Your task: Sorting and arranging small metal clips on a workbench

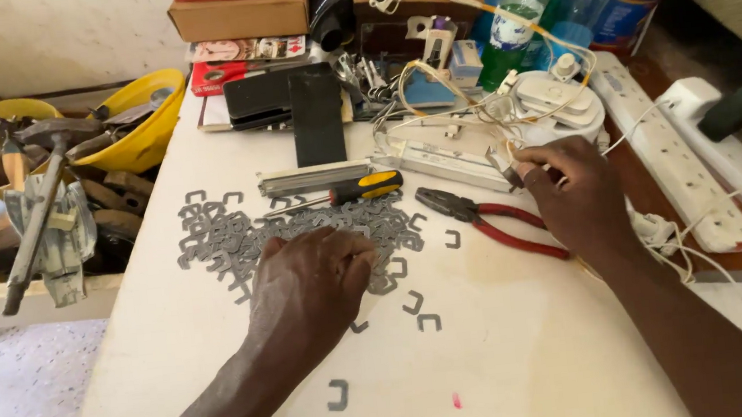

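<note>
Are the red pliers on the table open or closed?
Closed. The pliers lie flat on the white table, their dark jaws meeting at the tip, beside the right hand. Only the red handles spread apart.

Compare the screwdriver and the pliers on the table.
The screwdriver has a yellow and black handle; the pliers have red grips. The screwdriver is one straight shaft lying almost level, while the pliers lie slanted with handles spread apart. The screwdriver lies at the edge of the metal clips; the pliers lie partly under the right hand. Both lie flat on the table, unheld.
</note>
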